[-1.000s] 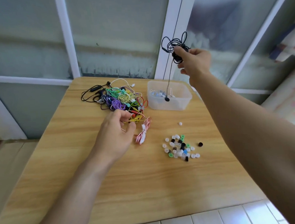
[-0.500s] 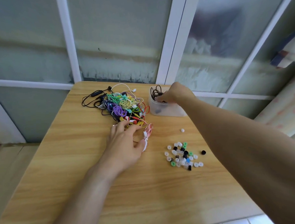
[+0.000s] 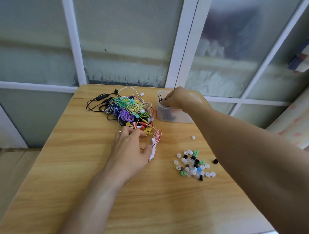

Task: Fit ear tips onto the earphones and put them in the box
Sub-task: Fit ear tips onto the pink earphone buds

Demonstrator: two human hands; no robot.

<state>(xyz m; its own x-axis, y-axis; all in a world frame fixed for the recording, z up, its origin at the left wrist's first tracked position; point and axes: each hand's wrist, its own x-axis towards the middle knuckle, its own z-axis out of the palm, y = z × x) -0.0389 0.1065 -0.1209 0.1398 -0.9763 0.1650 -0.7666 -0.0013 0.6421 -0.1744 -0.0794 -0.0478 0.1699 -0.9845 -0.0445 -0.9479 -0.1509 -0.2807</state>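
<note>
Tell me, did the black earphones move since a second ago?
Yes. The black earphones came down from above the box into it, with the right hand.

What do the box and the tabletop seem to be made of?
Box: likely frosted translucent plastic; dark earphones show dimly through its wall. Tabletop: light wood or wood-look laminate, matte, with grain lines running across; which one I cannot tell.

Wooden table [image 3: 154, 205]; frosted glass panels [image 3: 123, 38] in white frames behind.
</note>
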